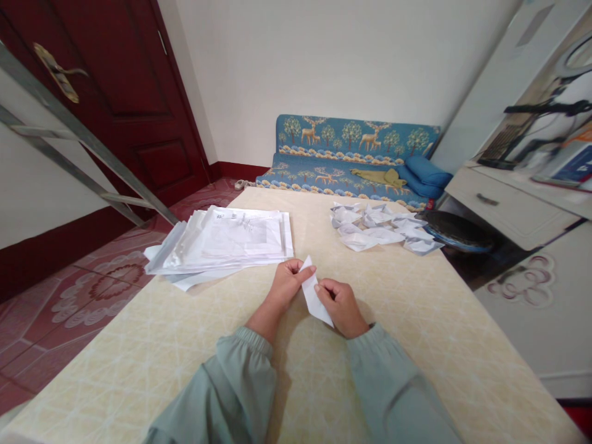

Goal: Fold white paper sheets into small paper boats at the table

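Note:
A narrow folded piece of white paper (315, 302) is held just above the middle of the table, slanting down to the right. My left hand (287, 280) pinches its upper end, thumb on the near face. Lower along the right edge, my right hand (340, 302) grips the same paper between thumb and curled fingers. Beyond my left hand lies a stack of white paper sheets (240, 237), the top one with faint writing. Several folded paper shapes (370, 225) sit together toward the table's far right.
The table (185, 351) has a cream patterned cover. Behind it stands a blue sofa (333, 166) with a deer pattern and an olive cloth (379, 177). A ladder (83, 132) leans at the left near a dark red door (124, 80); a white cabinet (518, 209) stands right.

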Tool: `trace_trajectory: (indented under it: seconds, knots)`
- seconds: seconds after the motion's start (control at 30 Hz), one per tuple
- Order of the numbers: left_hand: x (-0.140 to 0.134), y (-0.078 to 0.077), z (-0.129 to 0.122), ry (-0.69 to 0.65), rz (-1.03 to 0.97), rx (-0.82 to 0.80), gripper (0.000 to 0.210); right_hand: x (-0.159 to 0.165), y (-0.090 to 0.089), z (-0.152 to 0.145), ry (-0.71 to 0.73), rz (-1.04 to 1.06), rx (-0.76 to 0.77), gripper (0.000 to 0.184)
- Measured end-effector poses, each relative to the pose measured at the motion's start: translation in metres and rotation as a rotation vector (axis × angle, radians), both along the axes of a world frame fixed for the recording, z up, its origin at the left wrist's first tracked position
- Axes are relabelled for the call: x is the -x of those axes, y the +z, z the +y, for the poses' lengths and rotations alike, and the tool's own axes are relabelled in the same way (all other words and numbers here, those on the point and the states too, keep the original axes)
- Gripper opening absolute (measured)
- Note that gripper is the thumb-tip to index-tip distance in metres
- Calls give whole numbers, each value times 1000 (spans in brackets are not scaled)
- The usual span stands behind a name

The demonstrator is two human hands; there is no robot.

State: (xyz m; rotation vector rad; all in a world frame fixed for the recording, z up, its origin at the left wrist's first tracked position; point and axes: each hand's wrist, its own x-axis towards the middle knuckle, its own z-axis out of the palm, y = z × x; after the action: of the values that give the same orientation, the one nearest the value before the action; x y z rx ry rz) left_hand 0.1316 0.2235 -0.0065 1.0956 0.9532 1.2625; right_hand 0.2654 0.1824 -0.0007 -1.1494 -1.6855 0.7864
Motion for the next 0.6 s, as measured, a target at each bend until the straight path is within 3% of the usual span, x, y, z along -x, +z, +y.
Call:
trace_trajectory:
  seconds: [0.07,0.17,0.33,0.4,0.5,0.6]
  knots:
    - [3,1,1,-51,-27,23,40,-1,1,0,11,56,40,32]
    - [10,4,-1,-252,-1,72,35,-10,1,3,50,114,154,31]
    - [23,10,-9,-619,211,53,30,-33,1,8,341,154,469,31]
    - [24,13,-12,-737,225,59,33,-36,-1,8,393,239,538,30]
    - [20,15,-14,-757,185,62,38,-31,-5,8,338,491,588,27]
    - [12,13,-10,-584,90,63,39,-24,-7,12,176,804,549,31]
